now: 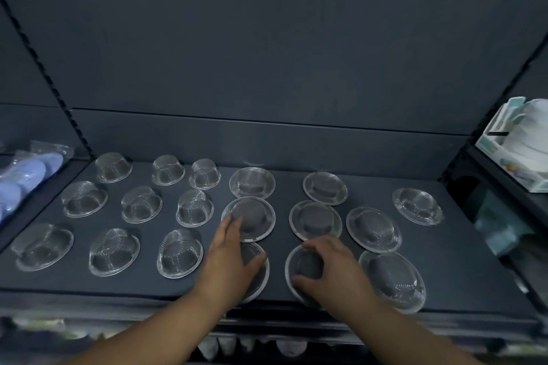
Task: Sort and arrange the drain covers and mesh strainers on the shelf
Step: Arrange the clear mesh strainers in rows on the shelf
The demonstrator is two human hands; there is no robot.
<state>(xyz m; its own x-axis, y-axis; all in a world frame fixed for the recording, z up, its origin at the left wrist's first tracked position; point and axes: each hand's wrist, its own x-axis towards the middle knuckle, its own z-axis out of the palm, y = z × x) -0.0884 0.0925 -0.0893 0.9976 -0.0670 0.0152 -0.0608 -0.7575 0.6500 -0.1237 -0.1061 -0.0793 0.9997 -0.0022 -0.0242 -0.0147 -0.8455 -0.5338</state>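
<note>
Both hands reach onto a dark grey shelf (148, 286) laid out with small metal sink strainers. The left hand (228, 258) lies spread and fairly flat. Its fingers touch the near rim of a middle-row strainer (252, 216), and its palm and thumb cover much of a front-row strainer (256, 278). The right hand (329, 270) curls over the neighbouring front strainer (305, 264), with fingers on the far side of its raised mesh centre and the thumb on the near side. This looks like a grip for sliding or lifting it into line.

The sorting appears largely done, since the two kinds lie apart. On the left half, nine deep mesh strainers (141, 204) sit in three tidy rows of three. On the right half lie nine shallow wide-rimmed covers (315, 224), including the three under the hands. Their rows are looser and unevenly spaced, and the far-right front cover (391, 281) sits close to the shelf's front edge. The hands are likely squaring up this looser group.

Every piece rests upside down, dome upward and rim flat on the shelf, so each sits steady and holds nothing.

On the next bay to the left, clear plastic bags (26, 175) hold pale blue round items. On a higher ledge at the right, an open-fronted carton (492, 145) holds something white, too blurred to name. Goods below the shelf are also too blurred to identify.
</note>
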